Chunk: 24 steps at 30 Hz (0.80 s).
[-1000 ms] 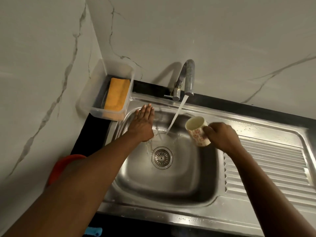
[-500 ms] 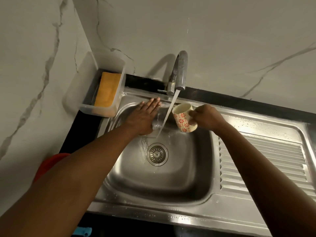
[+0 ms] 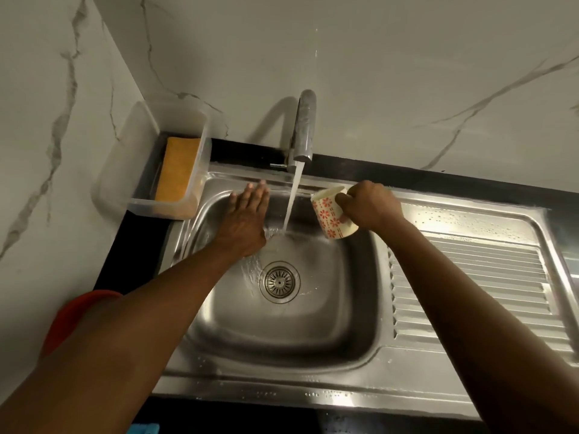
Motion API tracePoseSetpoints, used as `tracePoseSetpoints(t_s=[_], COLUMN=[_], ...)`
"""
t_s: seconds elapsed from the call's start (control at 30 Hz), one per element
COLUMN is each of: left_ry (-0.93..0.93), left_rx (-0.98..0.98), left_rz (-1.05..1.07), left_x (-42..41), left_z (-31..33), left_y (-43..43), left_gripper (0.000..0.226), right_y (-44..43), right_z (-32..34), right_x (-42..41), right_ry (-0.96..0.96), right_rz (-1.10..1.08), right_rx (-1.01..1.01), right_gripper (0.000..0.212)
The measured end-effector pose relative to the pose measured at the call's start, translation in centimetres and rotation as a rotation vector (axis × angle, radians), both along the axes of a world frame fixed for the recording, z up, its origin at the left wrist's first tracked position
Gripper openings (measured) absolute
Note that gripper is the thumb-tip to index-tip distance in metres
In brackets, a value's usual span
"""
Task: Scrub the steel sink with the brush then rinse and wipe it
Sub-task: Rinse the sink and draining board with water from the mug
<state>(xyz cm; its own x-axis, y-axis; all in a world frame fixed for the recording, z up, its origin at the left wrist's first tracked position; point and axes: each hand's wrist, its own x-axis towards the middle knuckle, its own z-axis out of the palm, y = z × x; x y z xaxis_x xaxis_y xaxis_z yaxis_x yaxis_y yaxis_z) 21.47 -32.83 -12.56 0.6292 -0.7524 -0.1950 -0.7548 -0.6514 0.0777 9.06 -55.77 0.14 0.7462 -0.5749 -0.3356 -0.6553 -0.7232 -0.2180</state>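
Raised nearer the tap stream (image 3: 293, 198), the cup (image 3: 332, 216) is clamped in the grip of the right hand (image 3: 372, 208), apparently to catch rinse water, while the flat, straight-fingered left hand (image 3: 247, 220) lies against the back wall of the sink (image 3: 282, 333).

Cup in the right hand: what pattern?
Cream cup with red flower prints, gripped by the right hand; head view.

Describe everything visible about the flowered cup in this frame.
The cup is cream-coloured with rows of red flower prints on its side, and looks ceramic. The right hand grips it from the right, fingers curled round its side. It is tilted, its open mouth facing up and left toward the water stream, which falls just left of the rim. It hangs over the back right of the sink basin.
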Motion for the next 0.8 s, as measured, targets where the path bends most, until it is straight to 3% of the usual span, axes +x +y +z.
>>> tracePoseSetpoints(t_s=[0.1,0.27,0.4,0.5,0.6,0.67,0.8], left_ry=[-0.022,0.095,0.067,0.099,0.178,0.225,0.323], left_rx=[0.036,0.07,-0.203,-0.33,-0.406,-0.434,-0.401], left_rz=[-0.123,0.022,0.126,0.101,-0.041,-0.12,0.065], left_x=[-0.1,-1.1,-3.5,-6.0,-8.7,-10.4,-11.5], left_z=[0.7,3.0,4.5,5.5,5.2,4.4,2.3], left_y=[-0.5,0.7,2.9,2.7,0.7,-1.5,-7.4], left_gripper=[0.094,0.078,0.027,0.013,0.019,0.035,0.081], right_y=[-0.2,-1.0,-1.6,-1.5,-0.9,-0.3,-1.5], right_z=[-0.6,-1.6,-1.0,0.0,1.2,2.1,3.4], right_x=[-0.7,-5.2,-6.9,-5.7,-3.5,-1.9,-0.7], right_ry=[-0.039,-0.052,-0.024,0.003,0.006,0.009,0.002], right_rz=[-0.106,-0.219,-0.203,-0.102,0.051,0.152,0.207], right_rx=[0.057,0.159,0.16,0.075,-0.026,-0.081,-0.089], right_gripper=[0.042,0.039,0.038,0.04,0.041,0.042,0.041])
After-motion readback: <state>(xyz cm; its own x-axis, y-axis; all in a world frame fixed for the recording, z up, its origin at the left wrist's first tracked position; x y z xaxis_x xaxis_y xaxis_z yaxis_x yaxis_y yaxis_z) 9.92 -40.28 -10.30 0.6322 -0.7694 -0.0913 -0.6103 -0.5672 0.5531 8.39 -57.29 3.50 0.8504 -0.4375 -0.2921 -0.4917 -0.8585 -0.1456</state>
